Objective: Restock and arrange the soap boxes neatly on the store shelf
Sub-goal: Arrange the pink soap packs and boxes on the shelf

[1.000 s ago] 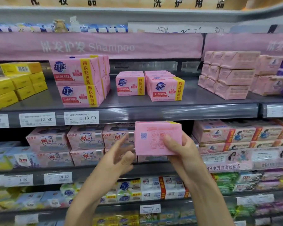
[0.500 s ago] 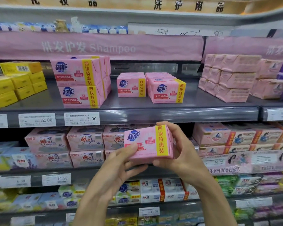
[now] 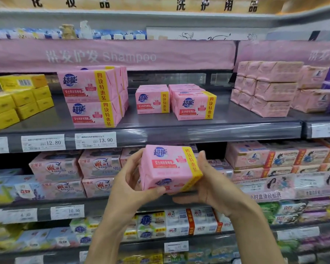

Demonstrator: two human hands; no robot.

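Facing a tall supermarket shelving unit, the head view takes in a long pink fabric banner (image 3: 111, 56) printed "Shampoo" above a dark grey metal shelf (image 3: 236, 115), where the soap is being restocked. On that shelf, from left to right, sit small bright yellow soap boxes (image 3: 17, 100), a two-high stack of pink rectangular soap boxes with yellow side bands (image 3: 90, 96), two low single-layer rows of the same pink boxes (image 3: 152, 101) (image 3: 193, 105), and a block of plain pale pink wrapped packs (image 3: 269, 88). There is bare shelf in front of and beside the low rows. Below the shelf's front edge, in front of the next level down, the person holds one more pink yellow-banded soap box (image 3: 168, 168) in mid-air, slightly tilted. A second ago this box showed its plain back panel with a small code and was held mainly by the right hand. It has since been turned, so the blue logo and red label now face outward like those on the shelved boxes. That suggests it is now the right way round and only needs lifting onto the shelf, probably onto one of the low rows. The left hand (image 3: 130, 189) grips the box's left end, thumb curled under the bottom edge. The right hand (image 3: 213, 185) grips the right end, fingers wrapped behind it. A white price tag reading 13.90 (image 3: 95, 140) sits on the shelf edge, up and to the left of the box.
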